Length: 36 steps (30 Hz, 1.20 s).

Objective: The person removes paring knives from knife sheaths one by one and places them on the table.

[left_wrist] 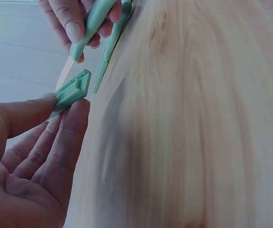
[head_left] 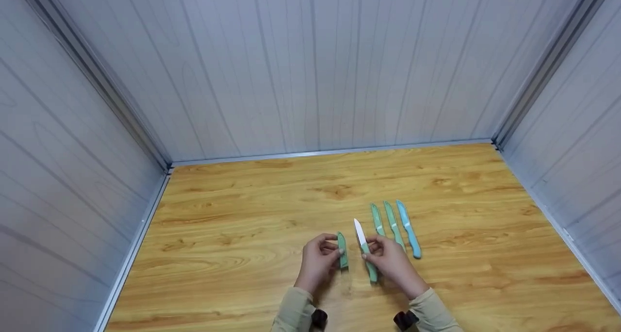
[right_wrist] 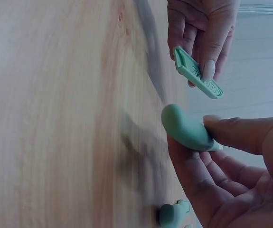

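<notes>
My left hand (head_left: 318, 260) pinches a green knife sheath (head_left: 342, 254) between thumb and fingers, its open end toward me. In the right wrist view raised lettering shows on the side of that sheath (right_wrist: 198, 73). My right hand (head_left: 389, 260) holds a small knife by its green handle (head_left: 370, 269). The knife's bare white blade (head_left: 359, 231) points away from me, a little right of the sheath and apart from it. Both things are held above the table, and the left wrist view shows the handle (left_wrist: 92, 27) close beyond the sheath.
Right of my right hand, two sheathed green knives (head_left: 377, 218) lie side by side, partly hidden by the hand. Beside them lies a sheathed blue knife (head_left: 408, 229). The wood-grain table (head_left: 233, 215) is bounded by pale panel walls (head_left: 310, 70) at the back and both sides.
</notes>
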Motion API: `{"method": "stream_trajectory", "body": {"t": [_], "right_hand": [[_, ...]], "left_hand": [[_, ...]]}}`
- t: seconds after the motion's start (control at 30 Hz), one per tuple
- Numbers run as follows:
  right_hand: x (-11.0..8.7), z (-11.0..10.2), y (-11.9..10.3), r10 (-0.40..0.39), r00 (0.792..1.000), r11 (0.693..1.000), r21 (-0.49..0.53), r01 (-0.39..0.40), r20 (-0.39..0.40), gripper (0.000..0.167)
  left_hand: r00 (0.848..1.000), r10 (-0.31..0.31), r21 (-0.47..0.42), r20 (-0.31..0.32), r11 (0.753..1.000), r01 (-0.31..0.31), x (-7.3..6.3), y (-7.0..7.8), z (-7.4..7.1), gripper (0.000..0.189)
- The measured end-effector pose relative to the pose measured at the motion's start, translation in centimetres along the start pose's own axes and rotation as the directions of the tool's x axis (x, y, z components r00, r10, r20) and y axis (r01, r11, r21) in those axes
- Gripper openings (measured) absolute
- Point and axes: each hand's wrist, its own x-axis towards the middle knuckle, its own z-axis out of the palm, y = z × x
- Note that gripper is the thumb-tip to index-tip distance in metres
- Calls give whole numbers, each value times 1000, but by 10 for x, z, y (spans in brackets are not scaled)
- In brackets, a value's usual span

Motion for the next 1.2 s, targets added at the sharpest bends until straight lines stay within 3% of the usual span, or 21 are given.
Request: {"method": "stream_trajectory", "body": {"t": [0.23, 0.53, 0.8, 1.2], "right_hand": [[3, -2, -3, 9, 1000, 1000, 12, -9, -3, 33], [6, 0, -4, 17, 998, 1000, 25, -16, -55, 28], [9, 0, -8, 32, 999, 999, 16, -31, -42, 22], [19, 3, -9, 69, 996, 997, 28, -67, -50, 25]], "left_hand": [[1000, 23, 22, -8, 999, -23, 6, -4, 1, 27], [1000, 7, 14, -8, 1000, -7, 13, -4, 3, 28], [999, 1, 64, -51, 998, 2, 19, -3, 5, 26], [999, -30, 11, -25, 999, 31, 29, -4, 9, 27]]}}
